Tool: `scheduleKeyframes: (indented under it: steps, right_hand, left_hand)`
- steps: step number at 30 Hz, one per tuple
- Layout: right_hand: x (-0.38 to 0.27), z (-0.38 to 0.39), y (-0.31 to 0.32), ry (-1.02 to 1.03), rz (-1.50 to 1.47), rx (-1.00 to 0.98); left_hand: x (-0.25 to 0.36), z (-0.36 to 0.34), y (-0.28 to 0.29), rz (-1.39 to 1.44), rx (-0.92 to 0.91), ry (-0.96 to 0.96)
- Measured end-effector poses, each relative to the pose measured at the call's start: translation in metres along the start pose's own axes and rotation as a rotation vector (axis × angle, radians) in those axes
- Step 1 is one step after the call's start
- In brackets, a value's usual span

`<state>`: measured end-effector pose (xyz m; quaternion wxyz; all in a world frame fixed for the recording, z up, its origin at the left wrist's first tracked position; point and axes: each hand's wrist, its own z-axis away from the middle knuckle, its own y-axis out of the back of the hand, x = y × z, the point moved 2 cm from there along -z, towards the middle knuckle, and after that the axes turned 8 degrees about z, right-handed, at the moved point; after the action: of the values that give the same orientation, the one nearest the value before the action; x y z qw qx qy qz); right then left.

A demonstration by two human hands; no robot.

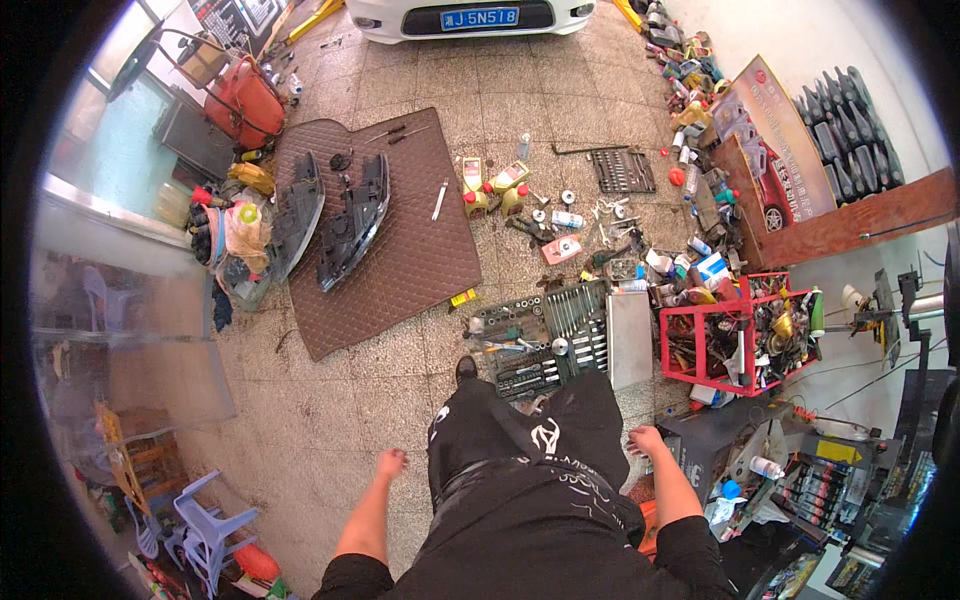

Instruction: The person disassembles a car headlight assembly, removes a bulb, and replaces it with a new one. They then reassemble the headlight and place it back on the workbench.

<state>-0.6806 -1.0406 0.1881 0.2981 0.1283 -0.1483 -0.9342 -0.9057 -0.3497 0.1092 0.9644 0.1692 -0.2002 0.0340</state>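
Observation:
My left hand [392, 462] hangs at my left side over the tiled floor, fingers loosely bent and apart, with nothing seen in it. On the other side, my right hand [646, 441] hangs beside my thigh, loosely open too, nearest a dark cabinet [690, 440]. Neither hand touches anything that I can see. In front of my feet lies an open tool case [520, 335] with sockets and wrenches. Two car headlights [355, 225] rest on a brown quilted mat [410, 270] further ahead on the left, with screwdrivers [395, 130] near its far edge.
A white car [450, 22] stands at the far end. Yellow bottles [472, 175], a socket set [622, 170] and loose parts lie mid-floor. At right is a red-framed crate [735, 345] full of parts; at left, a plastic chair [210, 525] and red tank [245, 100].

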Motion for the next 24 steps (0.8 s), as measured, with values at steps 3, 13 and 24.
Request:
scheduleKeyframes:
  steps: [3,13,24]
  right_hand:
    - [-0.033,0.018,0.007,-0.016,0.010,0.052]
    - [-0.090,0.018,0.035,-0.052,0.033,0.113]
    - [-0.264,-0.032,0.114,0.061,0.233,0.137]
  left_hand:
    - [0.015,-0.034,0.047,0.030,0.029,-0.039]
    - [0.034,-0.051,0.044,0.168,-0.024,0.134]
    - [0.103,-0.090,-0.021,0.401,0.000,0.223]
